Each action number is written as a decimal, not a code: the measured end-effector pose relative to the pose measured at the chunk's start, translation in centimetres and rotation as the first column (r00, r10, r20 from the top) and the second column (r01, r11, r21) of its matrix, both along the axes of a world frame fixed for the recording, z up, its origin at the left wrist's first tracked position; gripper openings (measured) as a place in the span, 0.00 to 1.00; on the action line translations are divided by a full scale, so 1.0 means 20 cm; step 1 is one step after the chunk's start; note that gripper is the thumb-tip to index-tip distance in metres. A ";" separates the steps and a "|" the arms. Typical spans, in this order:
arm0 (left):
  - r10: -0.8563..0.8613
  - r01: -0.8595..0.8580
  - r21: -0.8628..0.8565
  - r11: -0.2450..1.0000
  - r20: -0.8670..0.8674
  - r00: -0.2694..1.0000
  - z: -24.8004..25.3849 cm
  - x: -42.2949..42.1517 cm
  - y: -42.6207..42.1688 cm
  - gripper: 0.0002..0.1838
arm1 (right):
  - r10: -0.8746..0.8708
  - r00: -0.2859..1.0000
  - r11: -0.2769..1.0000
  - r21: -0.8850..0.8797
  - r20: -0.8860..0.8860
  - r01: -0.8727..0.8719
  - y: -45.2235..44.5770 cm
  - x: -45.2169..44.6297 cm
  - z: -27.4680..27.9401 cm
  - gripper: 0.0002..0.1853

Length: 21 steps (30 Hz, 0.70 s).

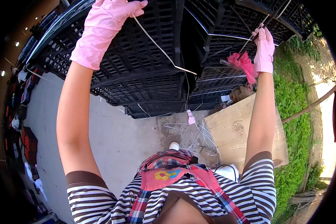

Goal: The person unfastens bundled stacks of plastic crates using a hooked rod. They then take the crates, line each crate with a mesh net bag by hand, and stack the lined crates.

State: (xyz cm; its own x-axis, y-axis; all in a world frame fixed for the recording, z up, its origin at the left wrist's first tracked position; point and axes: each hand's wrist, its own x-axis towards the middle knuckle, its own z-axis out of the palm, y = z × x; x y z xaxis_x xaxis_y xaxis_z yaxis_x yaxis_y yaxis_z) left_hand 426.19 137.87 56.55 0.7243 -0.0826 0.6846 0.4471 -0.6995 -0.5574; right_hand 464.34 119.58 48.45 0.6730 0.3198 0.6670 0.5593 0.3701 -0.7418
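Note:
My left hand (107, 22), in a pink glove, is raised at the upper left against a stack of black plastic crates (138, 71). Its fingers are partly cut off by the top edge. From under its thumb a white plastic strap (155, 44) hangs down, its loose end across the crates. My right hand (264, 46), also gloved in pink, is closed round a thin dark stick-like tool (254, 36) at the upper right. Beside that wrist hangs a bunched pink cloth (244, 64), apparently attached to the tool. More white straps run round the crates.
Loose white straps (205, 136) and a pink scrap (191, 117) lie on the concrete floor (112, 130). A cardboard sheet (239, 123) lies under my right arm. Green plants (295, 119) border the right side. Piled goods (29, 145) line the far left.

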 end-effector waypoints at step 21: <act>0.636 0.066 0.760 -0.646 0.489 0.597 -1.15 -0.22 -0.97 0.19 | 0.310 -0.087 -0.136 0.046 -0.947 -0.990 -0.73 -1.50 -1.17 0.24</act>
